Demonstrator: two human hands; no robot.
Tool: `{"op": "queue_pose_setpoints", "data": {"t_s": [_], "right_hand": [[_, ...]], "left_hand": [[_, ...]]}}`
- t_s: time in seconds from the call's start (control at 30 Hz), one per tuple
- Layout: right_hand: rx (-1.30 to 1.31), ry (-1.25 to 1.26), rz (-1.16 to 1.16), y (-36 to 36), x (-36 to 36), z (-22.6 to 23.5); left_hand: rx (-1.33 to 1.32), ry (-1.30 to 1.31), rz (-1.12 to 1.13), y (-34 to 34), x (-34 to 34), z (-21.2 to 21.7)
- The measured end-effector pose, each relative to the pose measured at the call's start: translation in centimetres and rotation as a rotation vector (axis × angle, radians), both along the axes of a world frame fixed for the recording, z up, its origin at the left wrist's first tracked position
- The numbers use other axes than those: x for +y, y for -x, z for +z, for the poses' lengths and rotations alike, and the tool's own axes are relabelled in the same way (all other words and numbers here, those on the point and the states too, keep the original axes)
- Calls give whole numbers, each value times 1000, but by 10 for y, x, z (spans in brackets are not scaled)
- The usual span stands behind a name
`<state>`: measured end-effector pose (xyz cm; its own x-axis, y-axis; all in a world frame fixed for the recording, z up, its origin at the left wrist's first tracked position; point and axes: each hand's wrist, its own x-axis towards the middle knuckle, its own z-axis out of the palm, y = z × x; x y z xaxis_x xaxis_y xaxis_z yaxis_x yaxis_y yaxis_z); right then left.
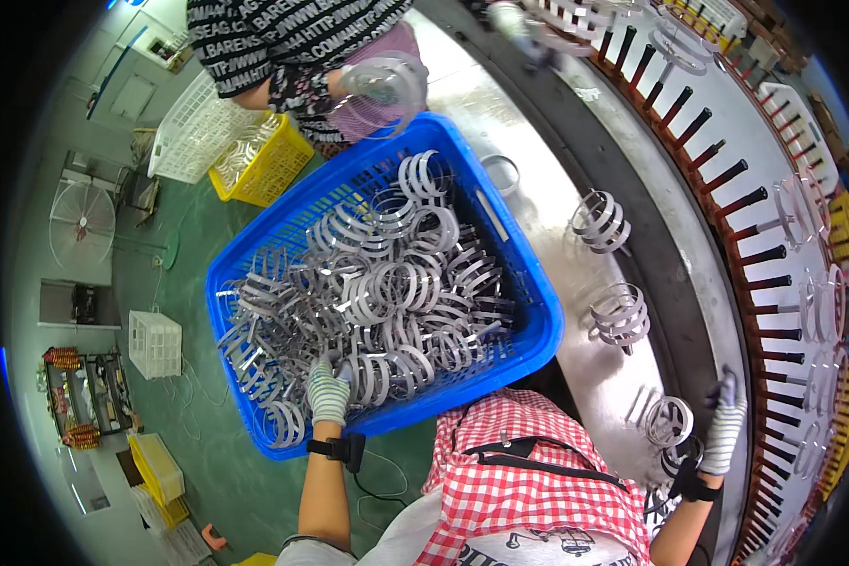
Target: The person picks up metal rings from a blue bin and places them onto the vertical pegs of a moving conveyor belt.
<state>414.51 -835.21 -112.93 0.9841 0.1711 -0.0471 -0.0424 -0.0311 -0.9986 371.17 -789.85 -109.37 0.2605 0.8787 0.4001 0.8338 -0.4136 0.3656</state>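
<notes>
A blue plastic basket (pixel 528 255) is heaped with thin silver metal rings (pixel 387 292), many of them nested in loose bundles. My left hand (pixel 328 392), in a striped knit glove, reaches over the basket's near edge with its fingers closed among the rings at the near side. The rings partly hide its fingertips. To the right, my right hand (pixel 724 429), gloved the same way, is raised beside the conveyor with its fingers stretched out and nothing seen in them. Close to it, a ring bundle (pixel 669 421) lies on the metal table (pixel 575 349).
More ring bundles (pixel 602 222) stand on the table. A curved rack of dark-handled pegs (pixel 759 257) runs along the right. A co-worker (pixel 292 57) holds rings beyond the basket; another gloved hand (pixel 511 26) blurs at the top. A yellow crate (pixel 274 165) stands at far left.
</notes>
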Motion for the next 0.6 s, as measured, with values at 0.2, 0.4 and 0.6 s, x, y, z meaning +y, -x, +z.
{"op": "queue_pose_setpoints", "data": {"t_s": [0.2,0.4,0.6], "right_hand": [[-105,64,671,72,126,83],[-451,231,1009,135,201,152],[-665,175,1137,172,241,150]], "left_hand": [[129,309,-21,20,0,9],[82,353,-58,42,29,17],[-49,335,-199,53,-15,109]]}}
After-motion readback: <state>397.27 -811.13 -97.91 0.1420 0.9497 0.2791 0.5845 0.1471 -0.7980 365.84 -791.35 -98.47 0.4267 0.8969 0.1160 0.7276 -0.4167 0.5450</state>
